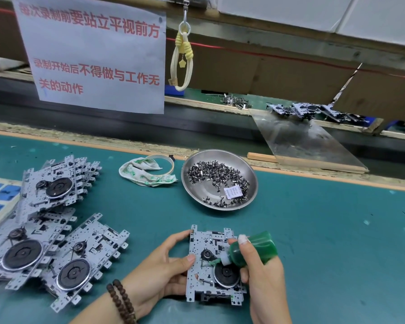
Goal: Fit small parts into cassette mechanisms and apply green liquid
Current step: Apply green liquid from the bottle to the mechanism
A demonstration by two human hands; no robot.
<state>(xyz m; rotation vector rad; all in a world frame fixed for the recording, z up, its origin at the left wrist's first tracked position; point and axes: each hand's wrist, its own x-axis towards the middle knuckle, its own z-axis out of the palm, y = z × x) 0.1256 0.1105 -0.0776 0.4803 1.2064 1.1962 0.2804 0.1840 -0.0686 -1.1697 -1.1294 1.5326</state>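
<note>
A single wide-angle head camera looks forward and down from the person's own height onto the green counter [313, 230]. It sits close above both hands at the bottom edge. Its upper part reaches a hanging paper sign [91, 50].

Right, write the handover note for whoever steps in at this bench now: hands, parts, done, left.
Left hand: holds the cassette mechanism by its left edge, steadying it on the green mat.
Right hand: grips the green bottle, tipped over, nozzle down at the mechanism's middle beside the small pulley.
Parts: small dark pieces lie in the steel dish; a stack of more mechanisms sits at left; a green-stained rag lies behind.
Done: cannot tell whether this unit's part is fitted; liquid is at the point of application.
Left: finish this unit, then probably the stack.
</note>
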